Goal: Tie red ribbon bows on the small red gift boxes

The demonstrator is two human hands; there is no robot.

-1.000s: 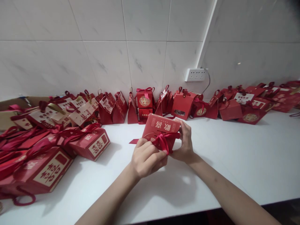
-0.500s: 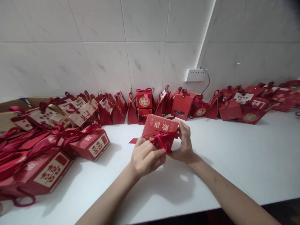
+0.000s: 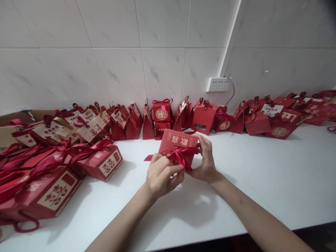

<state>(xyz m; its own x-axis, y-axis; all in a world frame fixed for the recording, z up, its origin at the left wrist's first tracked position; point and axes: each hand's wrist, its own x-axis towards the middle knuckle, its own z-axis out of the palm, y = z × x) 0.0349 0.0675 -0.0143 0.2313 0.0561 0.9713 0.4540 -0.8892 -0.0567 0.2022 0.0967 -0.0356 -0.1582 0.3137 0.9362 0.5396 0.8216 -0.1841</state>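
Note:
I hold a small red gift box (image 3: pixel 178 141) with gold characters above the white counter (image 3: pixel 262 175), in the middle of the view. A red ribbon (image 3: pixel 181 157) crosses its near face. My left hand (image 3: pixel 161 175) is closed, its fingers pinching the ribbon at the box's near left. My right hand (image 3: pixel 206 159) grips the box's right side, thumb on the ribbon end.
Several red gift boxes and bags with ribbons line the tiled wall, among them an upright stacked pair (image 3: pixel 161 117). Larger red boxes (image 3: pixel 102 161) lie heaped at the left. A white socket (image 3: pixel 219 84) with a cable sits on the wall.
The box has tilted slightly flatter and lower. My left fingers have shifted a little left along the ribbon. Both hands stay on the box.

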